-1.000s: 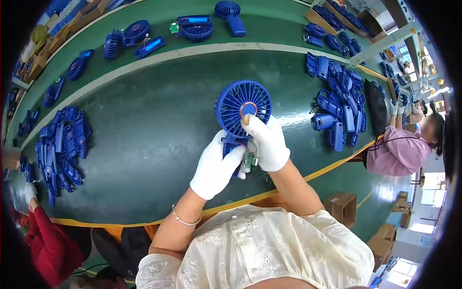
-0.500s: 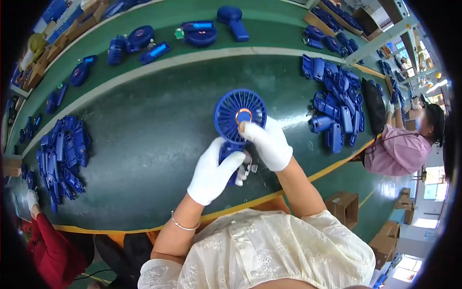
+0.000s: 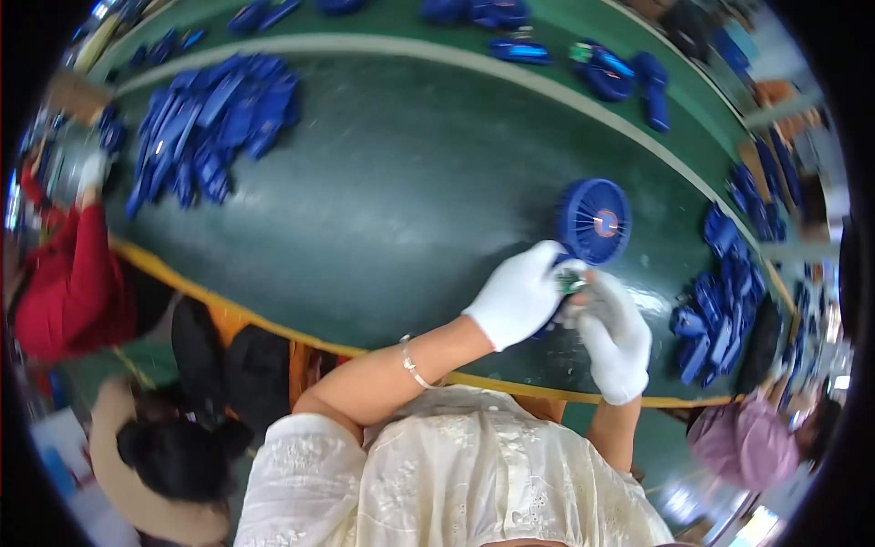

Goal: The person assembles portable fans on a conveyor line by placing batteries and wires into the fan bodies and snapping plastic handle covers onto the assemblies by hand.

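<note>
Far left of the tabletop (image 3: 365, 210) there's a big pile of blue plastic parts (image 3: 205, 128), and a person in a red sleeve (image 3: 59, 283) works near it with a white-gloved hand. Moving right, my left hand (image 3: 518, 294), in a white glove, is curled around the handle end of the small blue fan (image 3: 594, 221), which lies just beyond my hands with its round grille facing up. My right hand (image 3: 615, 333), gloved too, is closed up against the left one, and the fingers of both pinch something small with a bit of green (image 3: 572, 284) on it, right at the fan's base; it's too blurry for me to say exactly what it is. So both hands are mostly closed, touching each other and the fan. Further right sits another heap of blue parts (image 3: 725, 301), near the tabletop's edge. Along the far side a few more blue fan pieces (image 3: 620, 73) lie scattered.
</note>
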Demonstrator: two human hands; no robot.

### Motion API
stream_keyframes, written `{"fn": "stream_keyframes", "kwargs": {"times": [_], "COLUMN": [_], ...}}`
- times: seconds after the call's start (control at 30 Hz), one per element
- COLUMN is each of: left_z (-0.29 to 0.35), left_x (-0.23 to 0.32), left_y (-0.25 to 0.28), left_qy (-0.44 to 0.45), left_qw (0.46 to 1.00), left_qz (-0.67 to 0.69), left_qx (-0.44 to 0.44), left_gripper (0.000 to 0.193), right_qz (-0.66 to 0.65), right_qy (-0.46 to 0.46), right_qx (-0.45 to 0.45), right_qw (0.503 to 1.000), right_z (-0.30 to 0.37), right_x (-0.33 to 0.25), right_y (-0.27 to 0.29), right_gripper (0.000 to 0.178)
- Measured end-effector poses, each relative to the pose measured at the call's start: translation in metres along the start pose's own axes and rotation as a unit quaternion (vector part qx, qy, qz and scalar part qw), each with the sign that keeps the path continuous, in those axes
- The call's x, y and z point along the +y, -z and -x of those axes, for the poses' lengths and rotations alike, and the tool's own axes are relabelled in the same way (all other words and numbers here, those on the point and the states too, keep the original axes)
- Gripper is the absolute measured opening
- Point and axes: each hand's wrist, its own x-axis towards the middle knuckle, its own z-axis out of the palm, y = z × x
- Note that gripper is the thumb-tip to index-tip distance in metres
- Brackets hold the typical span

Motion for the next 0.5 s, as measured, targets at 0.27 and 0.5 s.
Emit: {"fn": "stream_keyframes", "kwargs": {"times": [0.27,0.5], "left_z": [0.009,0.007], "left_x": [0.0,-0.009], "left_y": [0.009,0.0], "left_qy": [0.029,-0.009], "left_qw": [0.997,0.999], "left_qz": [-0.069,-0.025], "left_qx": [-0.016,-0.039], "left_gripper": [0.015,0.018], "right_qz": [0.347,0.371], "right_qy": [0.28,0.338], "right_qx": [0.006,0.058], "right_qw": [0.895,0.863], "right_z": [-0.02,-0.015], "right_x": [-0.005,-0.007], "right_y": [-0.012,-0.011], "right_gripper": [0.048,0.041]}}
